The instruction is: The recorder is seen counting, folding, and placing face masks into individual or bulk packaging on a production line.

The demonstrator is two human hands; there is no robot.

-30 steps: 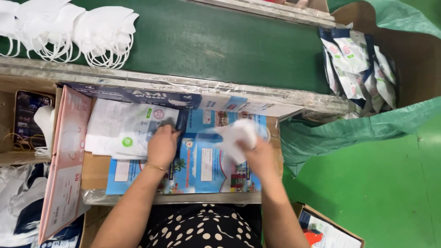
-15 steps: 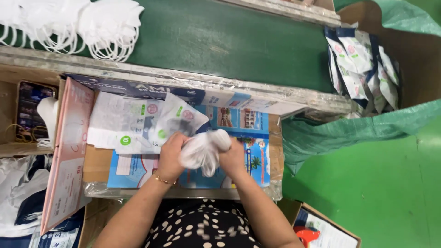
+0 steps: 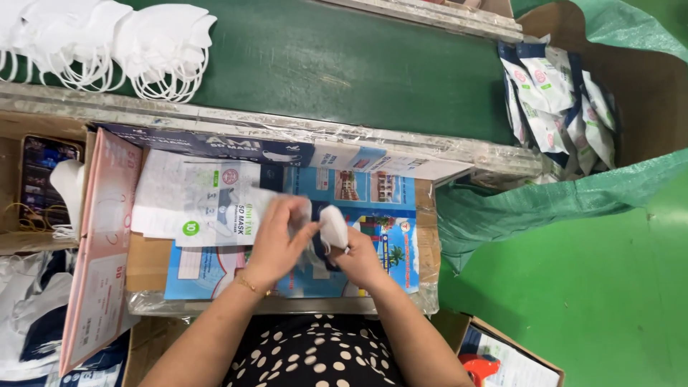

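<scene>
- White face mask [image 3: 333, 226]: soft, folded, domed; sits just above the printed blue sheet [image 3: 373, 215], between your hands.
- Right hand [image 3: 358, 259]: fingers pinching the mask's lower edge; keep it folded flat.
- Left hand [image 3: 278, 240]: pinching a glossy printed pouch [image 3: 236, 222]; hold its mouth wide.
- Loose mask pile [image 3: 154, 46]: well beyond the sheet, on green belt [image 3: 358, 64].

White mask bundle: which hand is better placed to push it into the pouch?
Right, likely. The right hand already grips the white mask bundle, while the left hand holds the pouch beside it.
</scene>
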